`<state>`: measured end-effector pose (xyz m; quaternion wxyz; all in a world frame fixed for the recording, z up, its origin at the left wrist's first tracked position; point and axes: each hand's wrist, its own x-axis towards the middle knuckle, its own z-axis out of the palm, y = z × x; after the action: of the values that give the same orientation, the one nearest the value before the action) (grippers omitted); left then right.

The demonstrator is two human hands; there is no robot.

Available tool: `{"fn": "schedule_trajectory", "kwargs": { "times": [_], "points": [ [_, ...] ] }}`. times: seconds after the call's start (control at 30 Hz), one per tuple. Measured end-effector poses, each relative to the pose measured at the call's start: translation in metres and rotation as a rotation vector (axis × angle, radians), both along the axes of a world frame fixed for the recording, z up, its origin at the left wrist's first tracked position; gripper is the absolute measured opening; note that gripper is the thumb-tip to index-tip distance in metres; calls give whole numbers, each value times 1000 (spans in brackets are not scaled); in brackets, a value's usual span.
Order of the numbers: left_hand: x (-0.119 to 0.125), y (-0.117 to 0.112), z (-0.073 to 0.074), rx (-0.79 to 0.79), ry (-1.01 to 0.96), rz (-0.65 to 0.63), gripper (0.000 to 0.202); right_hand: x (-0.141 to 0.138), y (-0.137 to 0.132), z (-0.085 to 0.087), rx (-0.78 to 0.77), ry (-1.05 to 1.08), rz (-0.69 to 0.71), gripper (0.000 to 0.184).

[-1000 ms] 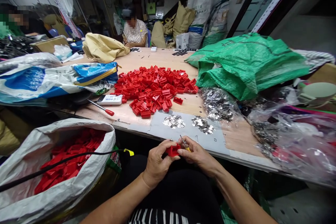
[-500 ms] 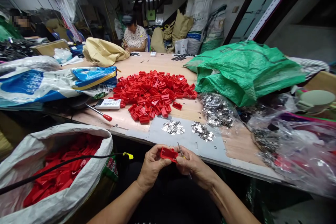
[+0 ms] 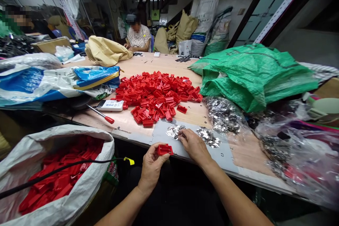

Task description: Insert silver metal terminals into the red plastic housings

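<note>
My left hand [image 3: 152, 164] is closed on a small red plastic housing [image 3: 164, 149], held just in front of the table edge. My right hand [image 3: 194, 144] lies on the grey sheet [image 3: 225, 152], its fingertips in a small heap of shiny metal pieces [image 3: 174, 130]; whether they pinch a piece is hidden. A second small heap of metal pieces [image 3: 209, 136] lies just right of that hand. Behind them spreads a big pile of red housings [image 3: 157, 93] on the wooden table [image 3: 164, 63].
A white sack of red housings [image 3: 57, 173] stands at the lower left, a black cable [image 3: 63, 169] across it. A red-handled screwdriver [image 3: 102, 114] and a white device [image 3: 110, 105] lie left of the pile. Green sack [image 3: 254, 74], plastic bags of metal parts [image 3: 225, 113] at right. People sit at the far end.
My right hand has left the red housing and reached forward onto the heap of metal pieces. The thin tool seen in it earlier no longer shows. My left hand keeps the housing.
</note>
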<state>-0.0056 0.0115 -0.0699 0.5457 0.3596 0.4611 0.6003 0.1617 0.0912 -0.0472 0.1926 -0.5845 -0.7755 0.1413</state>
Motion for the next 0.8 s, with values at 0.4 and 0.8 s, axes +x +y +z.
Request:
{"fn": "schedule_trajectory", "kwargs": {
  "times": [0.4,0.8],
  "points": [
    [-2,8,-5,-39,-67,-6,32,7,8,-4,-84,30,25,10],
    [6,11,9,-124,-330,-117,45,6,-18,12,-228,513,123,14]
  ]
}}
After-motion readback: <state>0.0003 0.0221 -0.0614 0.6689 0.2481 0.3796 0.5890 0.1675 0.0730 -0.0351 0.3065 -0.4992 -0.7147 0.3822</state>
